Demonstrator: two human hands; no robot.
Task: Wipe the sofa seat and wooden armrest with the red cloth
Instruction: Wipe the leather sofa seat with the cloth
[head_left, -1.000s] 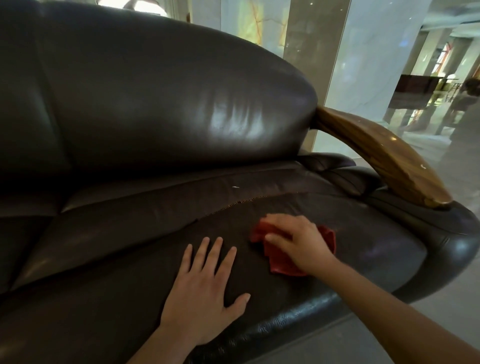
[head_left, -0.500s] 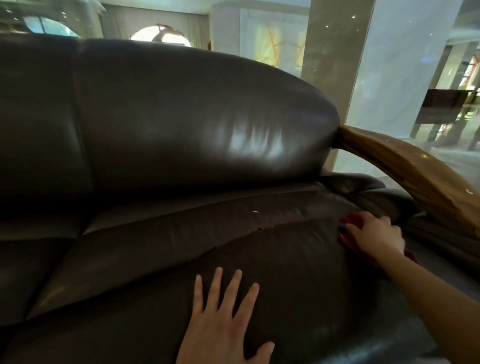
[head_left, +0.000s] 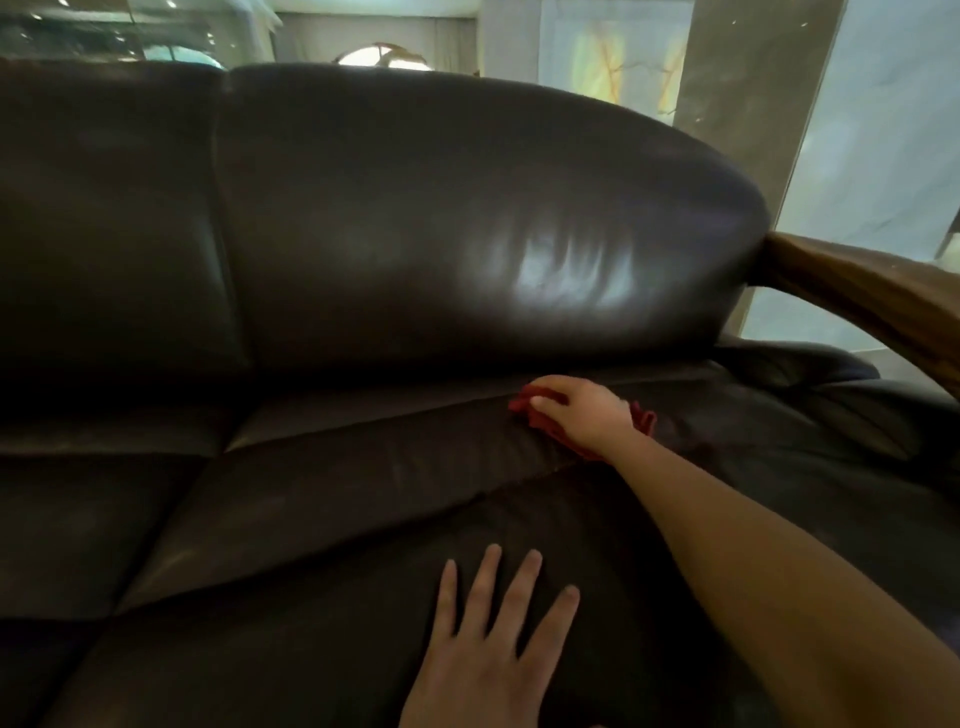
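The dark brown leather sofa seat (head_left: 311, 519) filled most of the head view and serves as the reference for all positions below. The red cloth (head_left: 523, 406) lay bunched at the rear of the seat, toward its right end, close to the crease where the seat met the backrest cushion (head_left: 467, 234). The right hand (head_left: 582, 415) was on top of the cloth, fingers curled over it and thumb against its near edge, gripping it and holding it down on the leather; red edges showed on both sides of the hand and beneath the wrist. The right forearm crossed the seat diagonally from its front right corner. The left hand (head_left: 488, 660) rested flat at the front of the seat, near its middle, fingers straight and spread, holding nothing. The two hands were well apart. The wooden armrest (head_left: 872, 301) rose above the right end of the seat, clear of both hands and of the cloth. A marble column (head_left: 748, 104) stood behind the seat, beyond the backrest.
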